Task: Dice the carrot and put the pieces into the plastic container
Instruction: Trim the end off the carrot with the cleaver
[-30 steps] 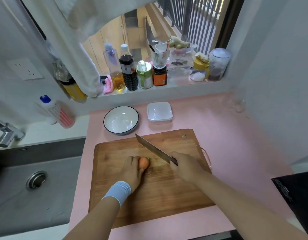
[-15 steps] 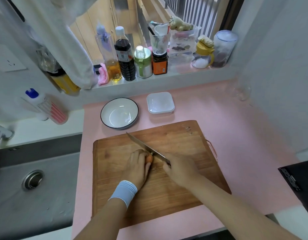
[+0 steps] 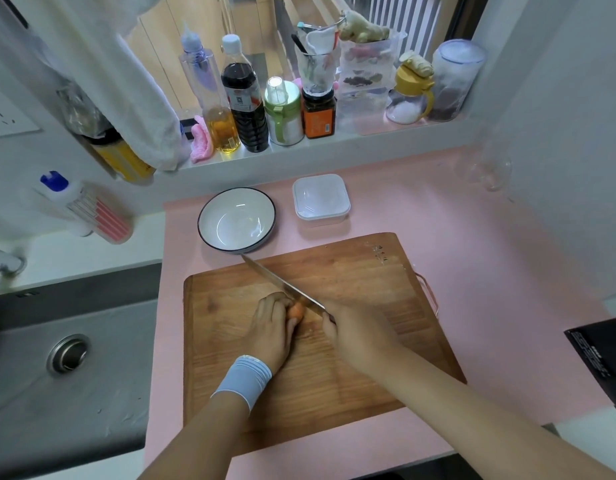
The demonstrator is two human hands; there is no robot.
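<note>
Fingers (image 3: 272, 306) of the left hand (image 3: 270, 332) curl over the carrot (image 3: 296, 310) on the wooden cutting board (image 3: 369, 362); right hand (image 3: 355, 336) grips the knife (image 3: 279, 282). Stiff, round, probably roll-prone: pin from above.

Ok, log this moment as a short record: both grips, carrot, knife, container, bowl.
left grip: holds carrot down on cutting board
right grip: grips knife, blade across the carrot
plastic container: beyond the board, no carrot pieces visible in it
bowl: left of the container, looks empty
progress: no diced pieces in view
</note>
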